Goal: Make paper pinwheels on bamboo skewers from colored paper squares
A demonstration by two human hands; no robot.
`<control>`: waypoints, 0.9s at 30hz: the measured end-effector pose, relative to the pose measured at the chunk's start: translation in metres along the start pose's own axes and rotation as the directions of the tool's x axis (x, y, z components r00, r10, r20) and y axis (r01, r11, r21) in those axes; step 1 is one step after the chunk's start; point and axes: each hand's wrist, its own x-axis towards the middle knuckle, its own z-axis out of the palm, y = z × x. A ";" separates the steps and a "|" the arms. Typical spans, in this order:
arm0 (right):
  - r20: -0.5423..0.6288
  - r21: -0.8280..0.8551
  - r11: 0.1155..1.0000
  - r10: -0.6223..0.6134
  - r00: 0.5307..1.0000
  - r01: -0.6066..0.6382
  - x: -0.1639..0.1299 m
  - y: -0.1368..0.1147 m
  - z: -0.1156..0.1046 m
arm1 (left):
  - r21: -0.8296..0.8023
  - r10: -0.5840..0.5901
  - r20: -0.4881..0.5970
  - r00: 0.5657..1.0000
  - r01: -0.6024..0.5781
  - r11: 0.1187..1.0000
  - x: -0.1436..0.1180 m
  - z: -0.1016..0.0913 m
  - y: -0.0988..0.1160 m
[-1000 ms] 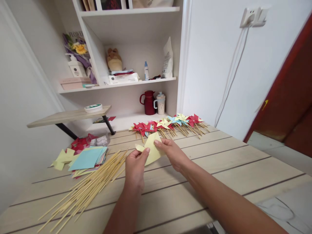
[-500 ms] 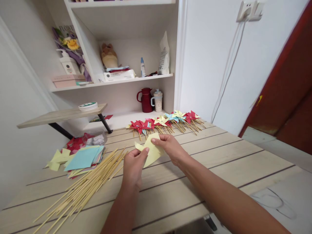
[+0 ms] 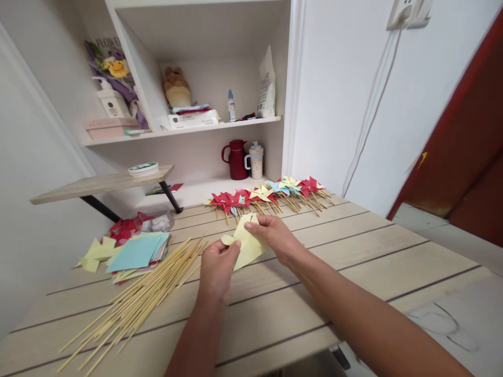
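Observation:
Both hands hold one piece of pale yellow paper above the table; it has cut flaps and a curled left corner. My left hand pinches its left side between thumb and fingers. At the upper right edge, my right hand grips it with the thumb on top. Left of my left hand lies a loose bundle of thin wooden sticks. Beyond the hands, finished paper pinwheels on sticks lie in a row, red, yellow and light blue.
A stack of coloured paper squares lies at the left, beside yellow cut paper and a clear box. A small raised wooden shelf stands behind them. A dark red jug and a cup stand at the back.
The paper's left flap has curled inward, and a slit near its top now shows. Both hands keep their hold. The whole view has shifted slightly.

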 end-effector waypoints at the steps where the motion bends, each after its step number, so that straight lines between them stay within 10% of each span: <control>1: 0.000 0.000 1.000 0.006 1.000 -0.006 0.000 0.000 0.000 | -0.003 0.005 0.008 1.000 -0.005 1.000 0.000 -0.001 -0.001; 15: 0.166 -0.025 1.000 0.004 0.986 0.000 -0.005 -0.007 -0.002 | -0.079 0.004 -0.059 0.998 -0.008 0.997 0.001 -0.005 0.000; 27: 0.071 0.018 1.000 -0.004 0.998 0.002 -0.003 -0.008 -0.003 | -0.193 -0.045 -0.059 0.997 0.033 0.981 -0.001 -0.006 0.012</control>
